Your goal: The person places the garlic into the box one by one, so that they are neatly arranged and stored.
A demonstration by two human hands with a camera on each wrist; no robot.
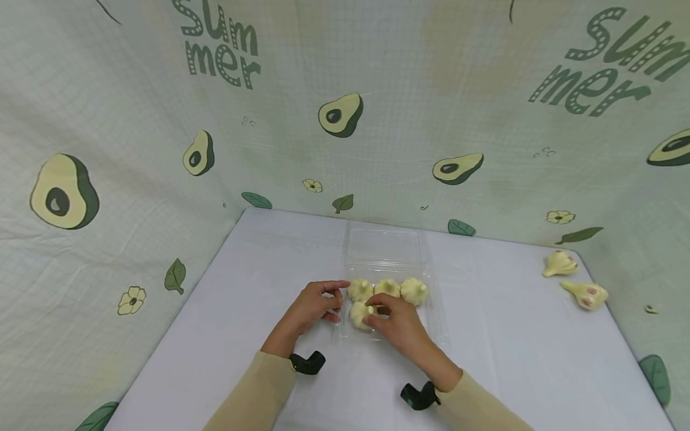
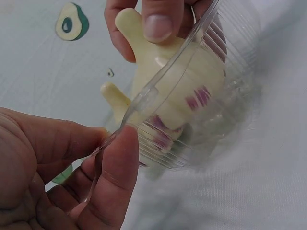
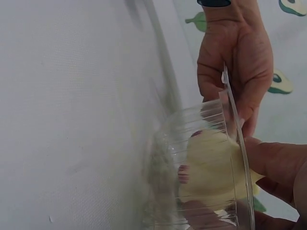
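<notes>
A clear plastic clamshell box lies with its lid folded back, holding several garlic bulbs. My left hand pinches the left rim of the box between thumb and fingers, as the left wrist view shows up close. Inside the tray, my right hand grips the front-left garlic bulb by thumb and fingertips. Behind it, a row of garlic bulbs sits along the back of the tray. Through the clear wall in the right wrist view, the gripped bulb shows purple marks.
Two more garlic bulbs, one pale and one with purple marks, lie at the right edge of the white table. A cloth with avocado prints hangs behind and at both sides.
</notes>
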